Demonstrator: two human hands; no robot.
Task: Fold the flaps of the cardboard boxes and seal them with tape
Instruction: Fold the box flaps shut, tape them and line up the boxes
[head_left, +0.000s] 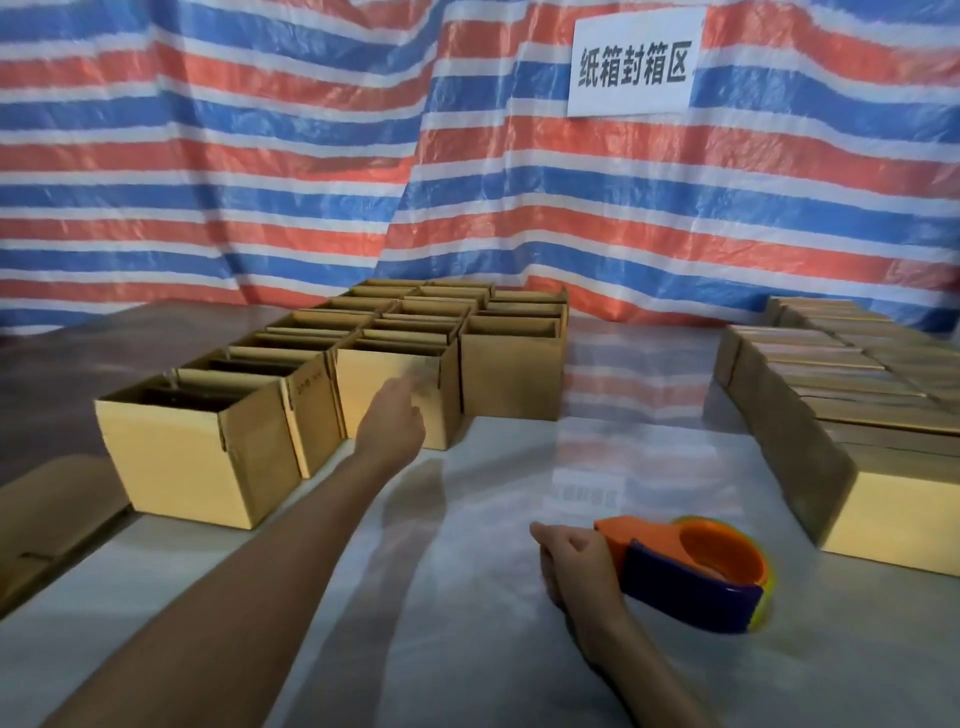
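Presently in hand: fetching the next box to work on; folding and taping have not begun on it.
Left hand: the left hand (397, 410) is stretched forward with fingers loosely extended and holds nothing; its blurred fingertips lie over the front wall of the plain brown open-topped cardboard box (363, 395), but I cannot tell if they touch it.
Right hand: the right hand (574, 564) rests on the glossy grey table (467, 649), fingers curled, pressed against the handle end of the orange and dark-blue plastic tape dispenser (696, 571); whether the fingers wrap the handle is hidden.
Target box: front of the middle row in the block of open brown cardboard boxes (415, 312) at far left-centre, flaps standing up, unsealed.
Finished stock: by my reading, the closed brown cardboard boxes (831, 395) packed in rows on the right are done.
Tape: the dispenser lies on the table near the person, well apart from the open boxes.
Next move calls for: a firm hold on the box wall, drawing it onto the bare table in front, then turning the flaps down before tape goes on.
Watch for: neighbours stand tight against it, so a pull may drag them along.
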